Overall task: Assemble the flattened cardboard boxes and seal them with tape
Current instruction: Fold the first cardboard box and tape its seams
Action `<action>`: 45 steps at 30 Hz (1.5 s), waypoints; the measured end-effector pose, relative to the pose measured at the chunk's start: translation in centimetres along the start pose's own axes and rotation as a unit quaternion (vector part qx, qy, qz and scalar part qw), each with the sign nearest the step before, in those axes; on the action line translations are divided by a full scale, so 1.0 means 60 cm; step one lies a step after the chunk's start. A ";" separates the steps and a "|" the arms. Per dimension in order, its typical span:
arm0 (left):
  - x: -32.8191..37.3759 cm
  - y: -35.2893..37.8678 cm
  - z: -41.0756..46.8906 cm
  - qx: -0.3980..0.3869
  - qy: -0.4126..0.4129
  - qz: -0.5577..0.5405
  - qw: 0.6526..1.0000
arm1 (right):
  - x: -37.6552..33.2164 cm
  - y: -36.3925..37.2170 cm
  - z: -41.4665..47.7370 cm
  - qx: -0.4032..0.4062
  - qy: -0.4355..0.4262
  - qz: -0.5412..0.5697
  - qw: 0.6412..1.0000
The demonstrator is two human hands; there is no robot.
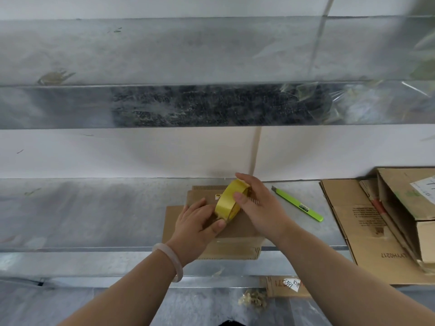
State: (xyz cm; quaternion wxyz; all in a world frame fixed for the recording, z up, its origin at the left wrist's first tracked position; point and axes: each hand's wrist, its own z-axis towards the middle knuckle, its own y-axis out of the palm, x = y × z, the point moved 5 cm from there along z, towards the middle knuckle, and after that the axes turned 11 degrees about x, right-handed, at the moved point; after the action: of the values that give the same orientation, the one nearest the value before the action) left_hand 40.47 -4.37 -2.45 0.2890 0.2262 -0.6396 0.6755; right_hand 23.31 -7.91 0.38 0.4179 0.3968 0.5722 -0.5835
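Note:
A small brown cardboard box lies on the stone step in the middle of the head view. A yellow tape roll stands on edge on top of it. My right hand grips the roll from the right and above. My left hand presses flat on the box top, its thumb at the foot of the roll where the tape meets the cardboard. A pale bangle sits on my left wrist.
A green utility knife lies on the step right of the box. Flattened cardboard boxes are stacked at the right edge. A cardboard scrap with a label lies below. Stone steps rise behind.

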 end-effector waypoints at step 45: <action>0.058 -0.004 0.000 0.082 0.061 0.096 0.990 | -0.070 -0.085 -0.016 0.100 0.040 -0.090 0.990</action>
State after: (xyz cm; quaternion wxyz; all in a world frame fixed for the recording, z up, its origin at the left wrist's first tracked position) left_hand 38.07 -4.02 0.07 0.2418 0.1447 -0.5818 0.7629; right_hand 19.87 -6.83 6.01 0.2987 0.4060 0.5607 -0.6569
